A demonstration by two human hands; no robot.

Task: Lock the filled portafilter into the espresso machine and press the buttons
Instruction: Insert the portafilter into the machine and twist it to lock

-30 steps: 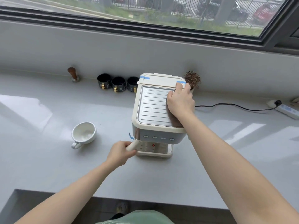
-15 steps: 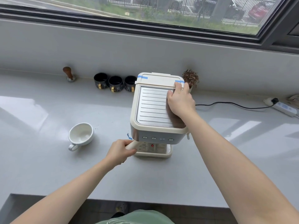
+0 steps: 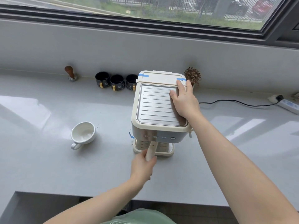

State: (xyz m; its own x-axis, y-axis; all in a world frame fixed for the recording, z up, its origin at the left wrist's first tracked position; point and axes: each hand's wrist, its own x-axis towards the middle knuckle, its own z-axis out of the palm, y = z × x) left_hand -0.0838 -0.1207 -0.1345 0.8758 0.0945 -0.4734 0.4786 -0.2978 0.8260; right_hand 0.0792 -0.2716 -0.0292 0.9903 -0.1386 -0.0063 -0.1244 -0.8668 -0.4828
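A cream espresso machine with a ribbed metal top stands on the grey counter. Its row of buttons runs along the silver front panel. The portafilter's cream handle sticks out from under the front, pointing toward me. Its basket is hidden under the machine. My left hand is closed around the handle's near end. My right hand lies flat on the right side of the machine's top, fingers spread, holding nothing.
A white cup lies left of the machine. Three dark cups and a wooden-handled tamper stand along the back wall. A small dried plant sits behind the machine. A black cable runs right to a power strip.
My left hand has swung the portafilter handle from the machine's left side round to the front centre. My right hand has stayed on the top.
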